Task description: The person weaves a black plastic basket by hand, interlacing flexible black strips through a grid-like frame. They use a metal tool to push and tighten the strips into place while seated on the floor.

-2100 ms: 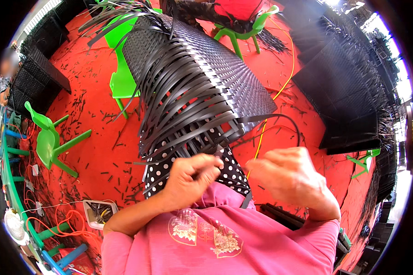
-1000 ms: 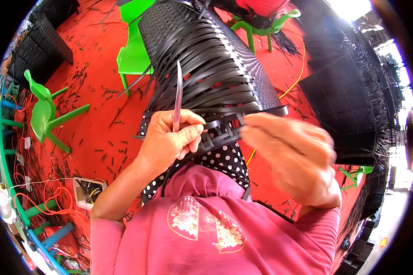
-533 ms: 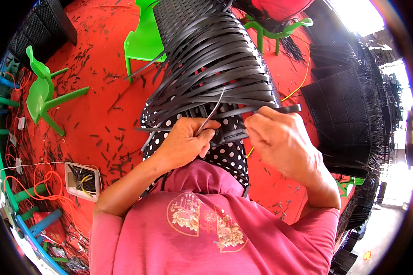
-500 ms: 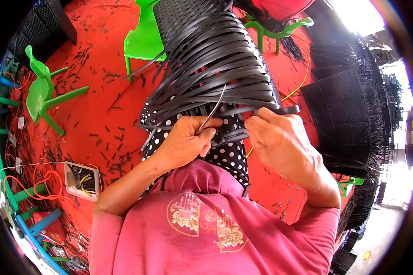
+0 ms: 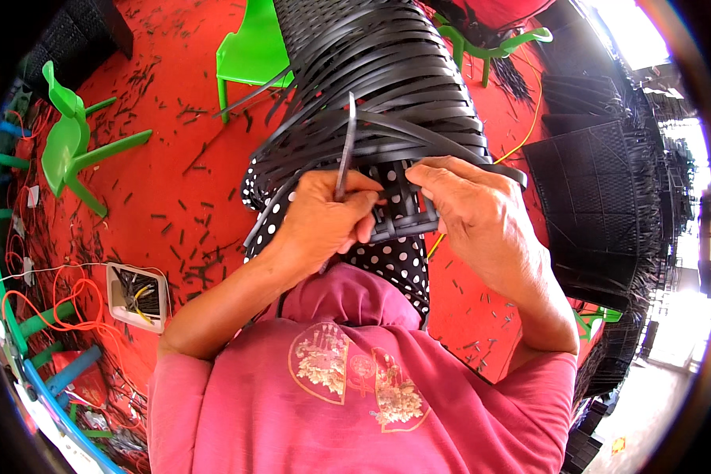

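Observation:
A long panel of black flat strips (image 5: 387, 87), partly woven, lies across my lap, its near end loose and fanned out. My left hand (image 5: 324, 217) is closed around a slim, pointed metal blade-like tool (image 5: 347, 142), which stands up past the thumb with its tip over the strips. That hand's fingertips touch the near end of the work, where short black crosspieces (image 5: 403, 227) form an open grid. On the other side my right hand (image 5: 478, 209) pinches a black strip at the grid's upper edge. A looped strip end (image 5: 516, 172) sticks out beyond its knuckles.
Strip offcuts litter the red floor (image 5: 166, 189). Green chairs (image 5: 249, 55) stand beyond and at the left (image 5: 71, 142). A pale bin (image 5: 138, 296) of scraps sits near orange hose (image 5: 63, 308). Black woven panels (image 5: 584, 197) are stacked at the right; a yellow cord (image 5: 529, 134) runs beside me.
The metal tool has swung more upright, its tip moving left. My right hand has shifted up and inward, its fingers now at the grid's edge. The panel sits slightly farther right in view.

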The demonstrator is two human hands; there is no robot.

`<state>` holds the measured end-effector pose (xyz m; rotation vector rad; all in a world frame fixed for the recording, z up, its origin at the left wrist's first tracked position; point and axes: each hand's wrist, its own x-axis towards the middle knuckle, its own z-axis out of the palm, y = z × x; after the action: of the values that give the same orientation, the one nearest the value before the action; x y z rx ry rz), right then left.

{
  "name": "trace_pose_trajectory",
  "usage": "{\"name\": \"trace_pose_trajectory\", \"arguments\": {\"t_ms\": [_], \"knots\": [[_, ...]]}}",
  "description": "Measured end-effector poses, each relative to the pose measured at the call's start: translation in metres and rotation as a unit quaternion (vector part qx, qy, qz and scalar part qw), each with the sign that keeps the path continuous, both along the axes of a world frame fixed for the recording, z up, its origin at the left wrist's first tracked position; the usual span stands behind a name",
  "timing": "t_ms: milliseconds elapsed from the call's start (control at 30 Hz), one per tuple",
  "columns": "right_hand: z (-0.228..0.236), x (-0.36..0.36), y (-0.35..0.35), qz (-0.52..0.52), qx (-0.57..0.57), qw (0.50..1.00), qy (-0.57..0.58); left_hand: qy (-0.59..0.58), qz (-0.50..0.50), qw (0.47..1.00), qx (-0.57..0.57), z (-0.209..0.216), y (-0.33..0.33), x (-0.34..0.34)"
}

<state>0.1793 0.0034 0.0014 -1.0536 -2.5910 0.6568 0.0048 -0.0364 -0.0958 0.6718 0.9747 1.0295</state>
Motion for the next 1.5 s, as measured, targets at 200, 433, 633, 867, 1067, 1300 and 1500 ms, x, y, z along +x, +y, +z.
{"name": "trace_pose_trajectory", "arguments": {"t_ms": [200, 433, 633, 867, 1067, 1300, 1500], "knots": [[-0.020, -0.014, 0.006, 0.066, -0.091, 0.992, 0.060, 0.110, -0.033, 0.975, 0.193, 0.020, -0.014, -0.035], [-0.019, -0.013, 0.003, 0.008, -0.019, 0.999, 0.034, 0.047, 0.039, 0.997, 0.048, -0.037, -0.022, -0.034], [-0.007, -0.016, 0.011, -0.043, -0.137, 0.988, 0.055, 0.007, -0.015, 0.998, 0.053, -0.052, -0.023, -0.018], [-0.007, -0.014, 0.014, -0.082, -0.246, 0.956, 0.135, 0.017, -0.020, 0.997, 0.069, -0.056, -0.027, -0.003], [0.025, -0.022, -0.004, -0.039, -0.230, 0.903, 0.360, -0.109, 0.072, 0.991, -0.021, -0.050, -0.029, -0.002], [0.040, 0.039, -0.002, -0.049, 0.063, 0.985, 0.155, -0.187, 0.190, 0.961, -0.070, -0.064, -0.031, -0.041], [0.023, 0.047, -0.018, -0.128, 0.124, 0.979, 0.100, -0.073, 0.252, 0.965, 0.025, -0.066, -0.036, -0.056]]}}
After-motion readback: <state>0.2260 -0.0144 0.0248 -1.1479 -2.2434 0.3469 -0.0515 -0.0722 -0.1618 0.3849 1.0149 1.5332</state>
